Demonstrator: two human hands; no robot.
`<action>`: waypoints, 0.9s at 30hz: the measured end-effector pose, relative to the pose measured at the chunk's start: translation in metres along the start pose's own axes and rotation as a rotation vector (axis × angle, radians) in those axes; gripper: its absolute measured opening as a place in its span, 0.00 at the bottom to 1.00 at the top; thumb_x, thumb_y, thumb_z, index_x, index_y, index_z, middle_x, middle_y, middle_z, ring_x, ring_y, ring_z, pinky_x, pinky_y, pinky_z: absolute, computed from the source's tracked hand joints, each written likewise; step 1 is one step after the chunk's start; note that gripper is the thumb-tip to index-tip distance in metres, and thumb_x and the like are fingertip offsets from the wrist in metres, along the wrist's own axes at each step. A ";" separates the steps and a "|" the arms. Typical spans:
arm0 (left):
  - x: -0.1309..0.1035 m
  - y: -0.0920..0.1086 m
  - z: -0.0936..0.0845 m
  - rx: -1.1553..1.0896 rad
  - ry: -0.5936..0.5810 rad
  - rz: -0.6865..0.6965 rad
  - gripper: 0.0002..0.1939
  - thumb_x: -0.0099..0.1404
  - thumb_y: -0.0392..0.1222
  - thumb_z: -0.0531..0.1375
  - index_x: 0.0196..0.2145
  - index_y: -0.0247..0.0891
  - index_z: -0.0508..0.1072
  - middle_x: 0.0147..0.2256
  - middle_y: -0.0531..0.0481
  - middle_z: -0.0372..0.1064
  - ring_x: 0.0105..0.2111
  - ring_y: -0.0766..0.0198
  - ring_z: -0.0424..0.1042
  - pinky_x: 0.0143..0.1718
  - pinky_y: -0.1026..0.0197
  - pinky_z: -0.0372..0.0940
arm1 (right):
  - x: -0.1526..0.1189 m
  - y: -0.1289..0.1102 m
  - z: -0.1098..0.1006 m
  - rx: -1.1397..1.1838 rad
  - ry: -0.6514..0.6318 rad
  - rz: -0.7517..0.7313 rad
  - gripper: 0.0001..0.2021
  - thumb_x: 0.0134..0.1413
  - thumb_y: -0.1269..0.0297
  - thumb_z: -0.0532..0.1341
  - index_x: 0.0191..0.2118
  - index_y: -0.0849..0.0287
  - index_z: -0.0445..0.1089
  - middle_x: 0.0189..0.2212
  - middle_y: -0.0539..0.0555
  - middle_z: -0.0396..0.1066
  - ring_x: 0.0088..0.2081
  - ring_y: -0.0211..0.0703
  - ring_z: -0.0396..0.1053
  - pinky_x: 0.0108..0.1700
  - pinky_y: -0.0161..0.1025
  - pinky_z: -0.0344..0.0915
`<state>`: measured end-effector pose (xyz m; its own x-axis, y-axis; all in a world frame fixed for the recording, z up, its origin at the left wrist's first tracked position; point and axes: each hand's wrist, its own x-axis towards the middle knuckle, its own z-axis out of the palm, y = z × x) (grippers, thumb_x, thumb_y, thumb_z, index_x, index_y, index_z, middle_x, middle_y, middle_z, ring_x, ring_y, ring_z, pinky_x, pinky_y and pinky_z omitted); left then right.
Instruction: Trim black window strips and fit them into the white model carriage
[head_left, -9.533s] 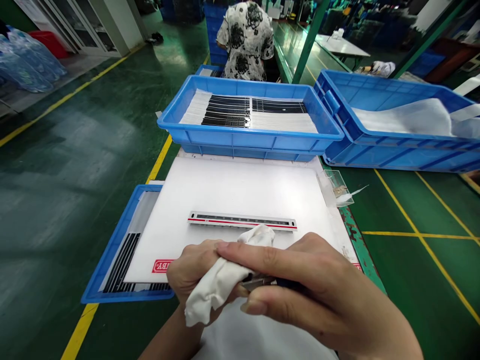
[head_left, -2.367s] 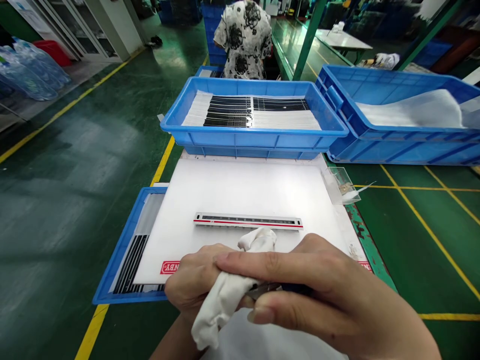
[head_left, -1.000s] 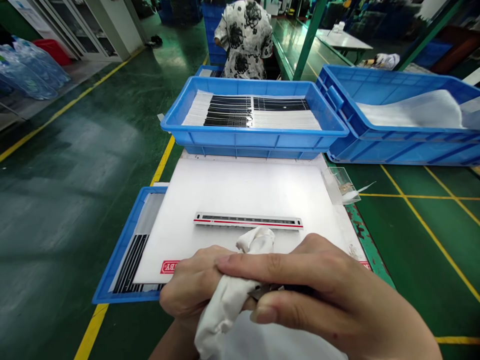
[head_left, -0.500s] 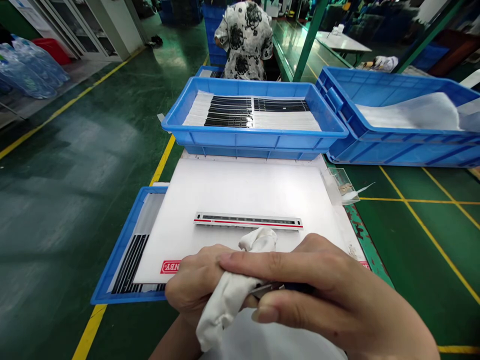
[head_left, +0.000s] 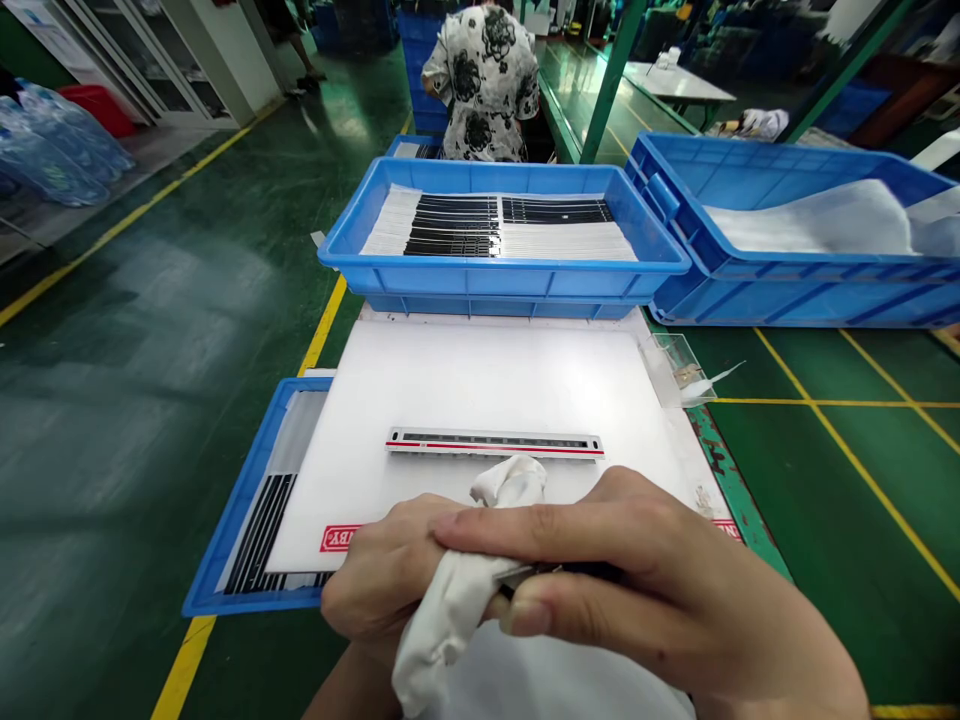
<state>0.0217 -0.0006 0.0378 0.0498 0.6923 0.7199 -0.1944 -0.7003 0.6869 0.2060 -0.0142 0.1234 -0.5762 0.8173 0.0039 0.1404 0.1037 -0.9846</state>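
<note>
My left hand (head_left: 390, 565) is closed round a bunched white cloth (head_left: 444, 618) low in front of me. In my right hand (head_left: 667, 570), a thin metal tool with a dark handle (head_left: 592, 572) is pinched between fingers and thumb; its metal end meets the cloth, and its tip is hidden. The right index finger lies across the cloth and reaches the back of the left hand. Just beyond the hands, a long silver-white model train car side (head_left: 495, 444) with a red stripe and dark window row lies on the white board (head_left: 480, 370).
A blue tray (head_left: 502, 268) of black and white strips stands behind the board; another blue tray (head_left: 196, 585) sits at its left. Blue crates (head_left: 810, 295) are at the right. A clear box (head_left: 679, 365) is on the board's right edge. Ahead is a person (head_left: 484, 85).
The view has shifted slightly. Both hands keep their hold on the cloth and the tool, with the metal end moved only a little. The train car side stays in place.
</note>
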 end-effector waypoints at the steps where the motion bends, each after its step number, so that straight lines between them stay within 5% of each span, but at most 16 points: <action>1: 0.000 0.000 0.000 -0.021 -0.017 0.006 0.09 0.67 0.37 0.65 0.29 0.36 0.79 0.19 0.54 0.70 0.16 0.69 0.65 0.20 0.65 0.63 | 0.001 0.001 -0.001 0.015 -0.011 -0.001 0.19 0.69 0.58 0.64 0.62 0.47 0.73 0.47 0.47 0.81 0.40 0.34 0.78 0.43 0.24 0.67; 5: 0.002 0.006 0.000 -0.070 0.049 -0.209 0.09 0.62 0.41 0.70 0.26 0.37 0.78 0.20 0.55 0.71 0.18 0.68 0.66 0.21 0.66 0.62 | 0.003 0.008 -0.002 0.095 -0.009 -0.016 0.21 0.69 0.56 0.63 0.65 0.49 0.70 0.49 0.50 0.80 0.44 0.40 0.77 0.47 0.32 0.68; 9: 0.006 0.014 0.007 -0.120 0.068 -0.459 0.18 0.68 0.45 0.66 0.21 0.37 0.74 0.14 0.57 0.63 0.14 0.72 0.60 0.17 0.68 0.57 | 0.003 0.018 0.002 0.235 0.061 0.044 0.24 0.68 0.55 0.64 0.66 0.45 0.68 0.50 0.51 0.77 0.45 0.43 0.76 0.45 0.35 0.71; 13: 0.006 0.011 0.014 -0.489 0.030 -0.652 0.18 0.67 0.50 0.67 0.24 0.36 0.78 0.14 0.53 0.67 0.09 0.76 0.53 0.10 0.72 0.47 | 0.005 0.021 0.004 0.476 0.036 0.077 0.23 0.68 0.53 0.64 0.66 0.45 0.68 0.46 0.53 0.76 0.39 0.41 0.75 0.41 0.36 0.71; 16: 0.005 0.007 0.020 -0.722 0.016 -0.750 0.14 0.67 0.49 0.67 0.33 0.34 0.82 0.21 0.47 0.75 0.09 0.77 0.53 0.08 0.74 0.44 | 0.005 0.021 0.000 0.585 0.018 0.099 0.23 0.66 0.50 0.65 0.62 0.52 0.72 0.34 0.52 0.72 0.31 0.34 0.67 0.33 0.31 0.64; 19: 0.009 0.005 0.027 -0.905 0.031 -0.806 0.17 0.69 0.48 0.65 0.31 0.31 0.82 0.17 0.51 0.69 0.08 0.80 0.49 0.08 0.76 0.44 | 0.000 0.028 -0.005 0.617 0.022 0.177 0.27 0.65 0.46 0.65 0.61 0.58 0.72 0.25 0.47 0.62 0.21 0.28 0.49 0.21 0.27 0.48; 23: 0.023 0.003 0.034 -1.047 0.064 -0.931 0.21 0.71 0.49 0.63 0.28 0.29 0.81 0.10 0.59 0.55 0.06 0.80 0.41 0.07 0.77 0.45 | -0.013 0.043 -0.014 0.518 0.172 0.200 0.35 0.65 0.39 0.61 0.64 0.63 0.68 0.17 0.39 0.48 0.17 0.29 0.40 0.19 0.28 0.41; 27: 0.043 0.004 0.039 -1.141 0.010 -0.994 0.20 0.72 0.49 0.62 0.30 0.29 0.81 0.09 0.61 0.54 0.06 0.78 0.42 0.07 0.77 0.49 | -0.024 0.039 -0.024 0.357 0.379 0.091 0.39 0.60 0.37 0.64 0.66 0.61 0.66 0.17 0.41 0.50 0.19 0.32 0.42 0.21 0.32 0.41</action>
<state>0.0614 0.0196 0.0754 0.6088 0.7931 0.0195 -0.7203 0.5423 0.4324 0.2443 -0.0165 0.0894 -0.2335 0.9685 -0.0866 -0.1446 -0.1226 -0.9819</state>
